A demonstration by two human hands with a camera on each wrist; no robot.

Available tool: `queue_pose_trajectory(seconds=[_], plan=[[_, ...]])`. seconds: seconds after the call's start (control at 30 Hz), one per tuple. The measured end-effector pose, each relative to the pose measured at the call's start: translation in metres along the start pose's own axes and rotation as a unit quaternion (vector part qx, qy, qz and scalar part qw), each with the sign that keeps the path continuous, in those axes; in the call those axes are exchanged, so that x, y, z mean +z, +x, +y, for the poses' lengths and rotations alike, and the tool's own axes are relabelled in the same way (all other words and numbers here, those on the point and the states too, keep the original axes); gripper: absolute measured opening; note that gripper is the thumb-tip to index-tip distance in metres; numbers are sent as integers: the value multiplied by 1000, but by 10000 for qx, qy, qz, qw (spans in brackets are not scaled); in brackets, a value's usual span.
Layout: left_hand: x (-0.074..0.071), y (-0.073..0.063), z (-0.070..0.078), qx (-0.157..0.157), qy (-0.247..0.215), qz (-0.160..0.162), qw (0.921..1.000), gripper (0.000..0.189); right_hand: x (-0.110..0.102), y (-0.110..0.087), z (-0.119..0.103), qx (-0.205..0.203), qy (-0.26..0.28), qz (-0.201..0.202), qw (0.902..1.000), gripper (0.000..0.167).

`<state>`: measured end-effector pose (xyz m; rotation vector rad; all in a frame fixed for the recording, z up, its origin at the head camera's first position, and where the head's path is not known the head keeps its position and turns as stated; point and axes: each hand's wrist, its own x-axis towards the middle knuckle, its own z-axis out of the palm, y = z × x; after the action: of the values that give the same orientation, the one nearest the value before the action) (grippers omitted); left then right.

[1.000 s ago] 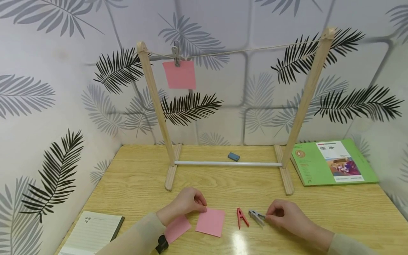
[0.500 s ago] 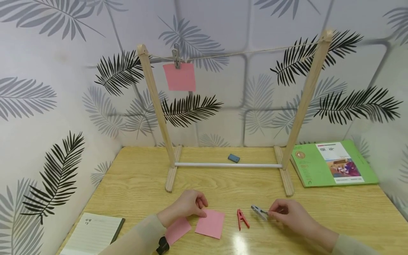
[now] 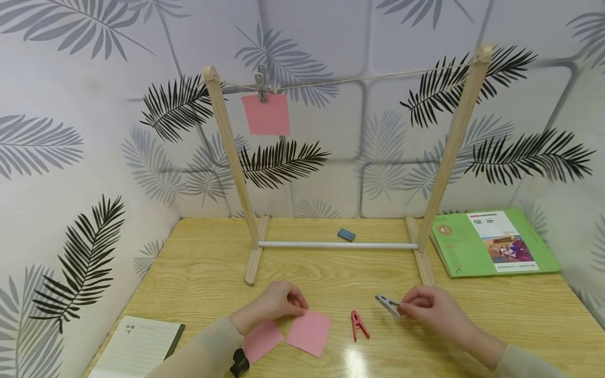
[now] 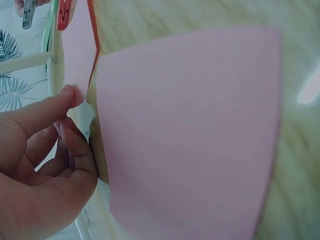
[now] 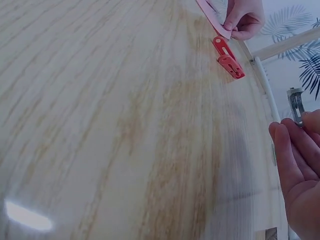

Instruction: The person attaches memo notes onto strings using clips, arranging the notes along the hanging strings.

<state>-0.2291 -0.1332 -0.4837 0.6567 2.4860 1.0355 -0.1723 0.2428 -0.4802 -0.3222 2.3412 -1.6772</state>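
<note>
My left hand pinches the upper left corner of a square pink sticky note between thumb and fingertips; in the left wrist view this note tilts off the table. A second pink note lies below the left wrist, partly covered by it in the head view. My right hand holds a grey clothespin by one end, raised over the table. Between the hands lies a red clothespin. On the string hangs another pink note, held by a grey clothespin.
A wooden frame with two posts and a white crossbar stands behind the hands. A small blue block lies past the bar. A green book is at the right, a lined notepad at the left.
My right hand has lifted the grey clothespin off the table, up and slightly right. The left hand keeps the note's corner, and the note now tilts a little more.
</note>
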Motion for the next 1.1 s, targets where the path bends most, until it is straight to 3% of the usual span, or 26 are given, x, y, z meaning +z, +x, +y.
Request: queue_pose_trajectory(seconds=[0.47,0.83,1.1], plan=[[-13,-6,4,-217,-1104,-635,9916,11,-7,1,-8,392,619,-12,9973,37],[-22,-4,11,-213,-1320,-553,9895,11,-16,2,-12,162,972,37,9951,33],[-23,-3,16,-257,-1195,-411,9916,12,-21,5,-23,142,1172,58,9930,26]])
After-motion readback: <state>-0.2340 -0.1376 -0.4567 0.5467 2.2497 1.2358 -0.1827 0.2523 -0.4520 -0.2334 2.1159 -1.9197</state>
